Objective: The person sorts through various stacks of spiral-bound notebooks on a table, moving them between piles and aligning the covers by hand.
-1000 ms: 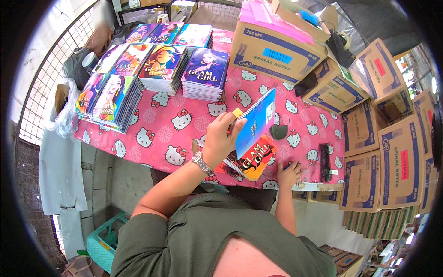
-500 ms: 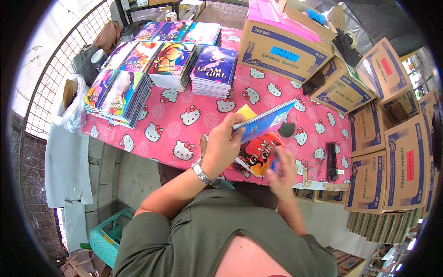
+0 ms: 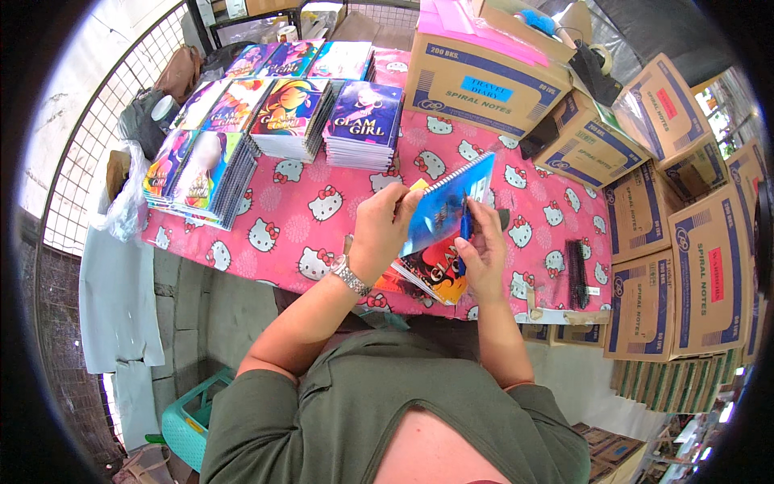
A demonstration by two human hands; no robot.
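My left hand [image 3: 379, 234] is closed on the spiral edge of a blue-covered spiral notebook [image 3: 442, 202], which it holds tilted above the near side of the table. In my right hand [image 3: 487, 256] is a slim blue-handled tool [image 3: 465, 219], upright against the notebook's right part; its exact kind I cannot make out. Beneath the raised notebook lie red and yellow notebooks [image 3: 439, 274], partly hidden by it and by my hands.
Stacks of colourful spiral notebooks [image 3: 363, 121] cover the left back of the pink-clothed table [image 3: 278, 181]. A bundle of black binding coils [image 3: 577, 274] lies at the right. Cardboard boxes [image 3: 484, 85] stand at the back and right. A teal stool [image 3: 184, 427] is at lower left.
The notebook has turned so its blue cover faces me more and its spiral sits along the upper left. My right hand has come up to it with the blue tool. The view shifted slightly.
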